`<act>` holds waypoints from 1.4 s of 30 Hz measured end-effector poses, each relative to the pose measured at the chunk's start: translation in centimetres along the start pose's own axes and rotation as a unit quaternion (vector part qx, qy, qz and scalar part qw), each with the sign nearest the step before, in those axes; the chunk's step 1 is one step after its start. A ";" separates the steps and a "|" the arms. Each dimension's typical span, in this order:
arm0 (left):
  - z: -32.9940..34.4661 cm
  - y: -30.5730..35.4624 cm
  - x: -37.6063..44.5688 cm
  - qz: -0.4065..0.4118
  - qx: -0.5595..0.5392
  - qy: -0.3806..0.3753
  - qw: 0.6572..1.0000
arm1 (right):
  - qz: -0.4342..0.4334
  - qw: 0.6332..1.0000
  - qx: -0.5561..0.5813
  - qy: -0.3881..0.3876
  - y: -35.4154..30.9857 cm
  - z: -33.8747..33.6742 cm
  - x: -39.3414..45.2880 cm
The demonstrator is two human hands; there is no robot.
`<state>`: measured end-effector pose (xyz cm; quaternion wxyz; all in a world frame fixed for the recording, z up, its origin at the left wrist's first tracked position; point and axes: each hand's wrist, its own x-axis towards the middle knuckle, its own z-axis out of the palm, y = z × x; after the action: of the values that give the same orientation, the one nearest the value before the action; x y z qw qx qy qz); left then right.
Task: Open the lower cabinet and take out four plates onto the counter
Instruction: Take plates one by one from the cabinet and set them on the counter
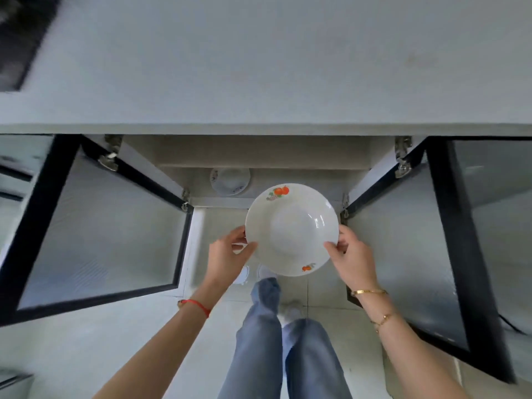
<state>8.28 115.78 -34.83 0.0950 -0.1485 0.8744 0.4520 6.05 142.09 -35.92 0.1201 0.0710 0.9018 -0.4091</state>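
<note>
Plate: white round ceramic plate with orange fruit print (291, 229) held level between both hands, left hand (227, 254) and right hand (352, 256) fingers clamped on opposite rims; we judge grey counter (259, 67) lies far and above, equally reachable.

A single wide-angle view is given, taken from head height and aimed steeply downward and forward. The pale grey flat countertop (259, 67) is seen from above across the upper part of the frame, and the open lower cabinet with black-framed frosted-glass doors (98, 226) is looked into beneath it. The pale tiled floor (86, 341) lies farthest below. Straight edges are bowed towards the borders, and the corners are blurred.
</note>
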 end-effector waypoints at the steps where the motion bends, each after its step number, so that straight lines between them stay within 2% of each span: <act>1: -1.1 1.3 -1.4 -0.001 0.002 0.002 1.000 | -0.002 1.000 0.001 0.000 -1.5 -1.4 -1.3; 9: -10.3 9.3 -9.9 0.016 -0.010 0.047 0.999 | -0.052 0.999 0.005 -0.005 -12.3 -8.9 -7.8; 17: -18.6 12.8 -10.8 0.033 -0.018 0.088 0.995 | -0.089 0.996 0.013 0.006 -20.5 -9.7 -8.2; 26: -29.5 12.4 -3.0 0.068 -0.046 0.107 0.991 | -0.111 0.993 0.038 0.012 -31.6 -5.6 -1.2; 32: -36.6 11.7 4.5 0.079 -0.012 0.116 0.990 | -0.127 0.991 0.041 0.032 -38.6 -1.5 4.8; 42: -41.8 11.6 17.1 0.050 0.014 0.092 0.994 | -0.116 0.993 -0.003 0.020 -45.4 2.1 15.9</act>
<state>-13.04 84.93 -7.19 -0.0068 -0.1444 0.8920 0.4282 -19.20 111.21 -8.94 0.0544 -0.0262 0.9072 -0.4163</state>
